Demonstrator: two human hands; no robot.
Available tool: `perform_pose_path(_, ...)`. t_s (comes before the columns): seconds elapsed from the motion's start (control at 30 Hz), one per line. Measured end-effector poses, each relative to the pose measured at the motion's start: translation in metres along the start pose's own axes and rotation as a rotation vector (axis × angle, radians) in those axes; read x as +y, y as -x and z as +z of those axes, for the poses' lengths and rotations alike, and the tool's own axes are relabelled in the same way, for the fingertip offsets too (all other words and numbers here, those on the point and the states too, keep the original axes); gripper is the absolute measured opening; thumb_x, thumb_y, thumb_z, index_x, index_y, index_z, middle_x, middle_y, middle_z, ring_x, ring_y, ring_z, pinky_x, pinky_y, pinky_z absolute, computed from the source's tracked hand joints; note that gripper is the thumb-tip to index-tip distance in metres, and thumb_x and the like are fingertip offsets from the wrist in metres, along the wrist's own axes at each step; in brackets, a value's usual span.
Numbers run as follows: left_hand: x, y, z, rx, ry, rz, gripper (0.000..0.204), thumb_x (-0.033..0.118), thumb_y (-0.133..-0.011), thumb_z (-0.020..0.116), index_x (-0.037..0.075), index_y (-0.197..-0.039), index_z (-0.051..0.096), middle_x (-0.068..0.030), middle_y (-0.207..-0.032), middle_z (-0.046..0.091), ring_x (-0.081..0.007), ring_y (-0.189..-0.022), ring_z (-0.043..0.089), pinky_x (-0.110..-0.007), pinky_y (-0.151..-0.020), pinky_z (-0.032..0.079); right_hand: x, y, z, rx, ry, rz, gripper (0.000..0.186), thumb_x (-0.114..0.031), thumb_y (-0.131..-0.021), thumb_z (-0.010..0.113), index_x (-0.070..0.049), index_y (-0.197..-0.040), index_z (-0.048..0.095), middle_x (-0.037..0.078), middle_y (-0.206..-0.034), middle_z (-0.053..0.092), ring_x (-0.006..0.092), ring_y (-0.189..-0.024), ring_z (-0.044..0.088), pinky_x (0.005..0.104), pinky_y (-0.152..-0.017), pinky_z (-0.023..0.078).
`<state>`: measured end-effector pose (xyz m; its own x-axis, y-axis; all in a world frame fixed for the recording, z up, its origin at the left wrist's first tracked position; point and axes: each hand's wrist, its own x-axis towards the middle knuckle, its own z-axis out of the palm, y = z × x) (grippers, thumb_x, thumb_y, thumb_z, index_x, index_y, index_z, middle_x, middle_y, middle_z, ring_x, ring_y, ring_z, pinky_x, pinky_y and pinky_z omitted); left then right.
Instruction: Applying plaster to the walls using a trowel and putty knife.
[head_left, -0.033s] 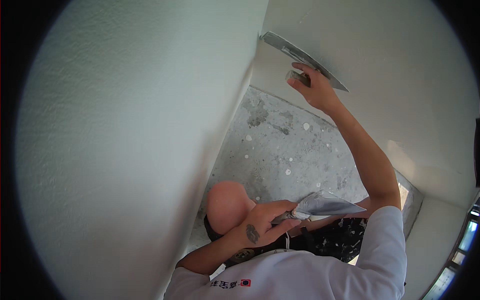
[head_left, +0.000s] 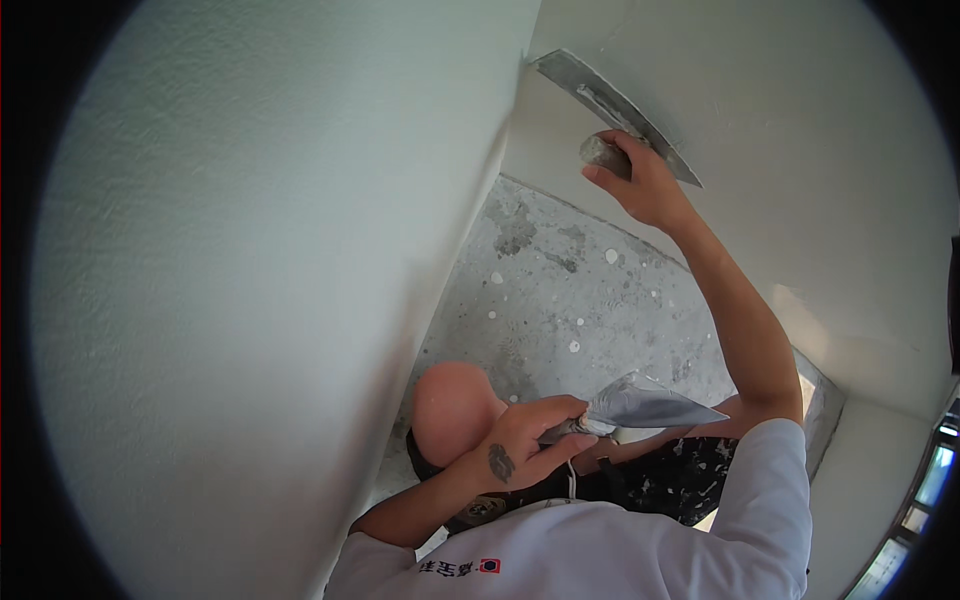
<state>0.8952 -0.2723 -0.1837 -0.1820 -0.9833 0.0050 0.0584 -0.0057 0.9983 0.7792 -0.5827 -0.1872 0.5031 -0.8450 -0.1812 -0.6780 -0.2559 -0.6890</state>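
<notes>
My right hand (head_left: 645, 185) grips the handle of a flat rectangular steel trowel (head_left: 565, 68) high in the view, held against the pale wall (head_left: 760, 120) near the inside corner, with its blade slanting down to the right. My left hand (head_left: 515, 445), with a dark mark on its back, is wrapped round the putty-smeared handle of a broad, tapered metal blade (head_left: 665, 405). That blade is held low, in front of my body and beside my bent knee (head_left: 450, 410), with its tip pointing right.
A white wall (head_left: 220, 250) stands close on my left and meets the facing wall at the corner. Below lies a speckled, stained concrete floor (head_left: 540, 290). At the lower right are another wall section (head_left: 870, 480) and a bright window with a dark frame (head_left: 935, 470).
The upper trowel and my right hand have shifted slightly to the right, the blade's far end a little higher. My left hand and its blade have barely moved.
</notes>
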Motion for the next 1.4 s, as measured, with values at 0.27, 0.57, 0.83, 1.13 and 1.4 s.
perform_pose_path(0.27, 0.018, 0.017, 0.000, 0.169, 0.518, -0.231, 0.019, 0.016, -0.099, 0.057, -0.001, -0.106, 0.061, -0.0004, -0.086, 0.063, -0.0047, -0.067, 0.054, -0.021, -0.060, 0.044, -0.014, 0.110, -0.113, 0.193, -0.206, -0.342, 0.030, -0.009, -0.088, 0.068, -0.002, -0.115, 0.057, 0.006, -0.095, 0.065, 0.0160, -0.086, 0.063, 0.0304, -0.078, 0.050)
perform_pose_path(0.57, 0.056, 0.015, -0.001, -0.078, 0.285, -0.316, 0.024, 0.019, -0.100, 0.055, -0.003, -0.099, 0.064, -0.0061, -0.086, 0.065, -0.0119, -0.064, 0.058, -0.026, -0.059, 0.044, -0.021, 0.172, -0.080, -0.112, -1.638, -0.042, 0.033, -0.013, -0.084, 0.075, -0.009, -0.115, 0.064, 0.004, -0.105, 0.067, 0.0169, -0.092, 0.066, 0.0320, -0.076, 0.055)
perform_pose_path(0.83, 0.071, 0.009, -0.020, -0.079, 0.295, -0.151, 0.037, 0.033, -0.096, 0.063, -0.004, -0.094, 0.064, -0.0103, -0.080, 0.064, -0.0147, -0.055, 0.057, -0.028, -0.051, 0.043, -0.009, 0.153, -0.081, -0.581, -0.610, -0.147, 0.023, -0.010, -0.072, 0.084, -0.004, -0.078, 0.062, 0.001, -0.069, 0.061, 0.0084, -0.059, 0.055, 0.0253, -0.053, 0.045)
perform_pose_path(1.13, 0.023, -0.003, -0.067, 0.445, 0.044, -0.096, 0.021, 0.016, -0.099, 0.057, -0.004, -0.098, 0.064, -0.0059, -0.081, 0.063, -0.0099, -0.059, 0.055, -0.025, -0.054, 0.043, 0.023, 0.182, -0.092, -0.832, -1.233, 0.036, 0.046, -0.050, -0.089, 0.067, -0.004, -0.092, 0.064, 0.006, -0.070, 0.060, 0.0154, -0.061, 0.058, 0.0289, -0.058, 0.047)
perform_pose_path(1.4, 0.043, -0.012, -0.054, 0.628, -0.188, -0.044, 0.018, 0.015, -0.099, 0.057, -0.002, -0.098, 0.062, -0.0045, -0.081, 0.063, -0.0081, -0.062, 0.055, -0.023, -0.057, 0.044, -0.007, 0.180, -0.067, -0.214, 0.177, -0.658, 0.046, -0.041, -0.088, 0.066, -0.001, -0.110, 0.063, 0.019, -0.103, 0.064, 0.0396, -0.102, 0.058, 0.0459, -0.091, 0.045)
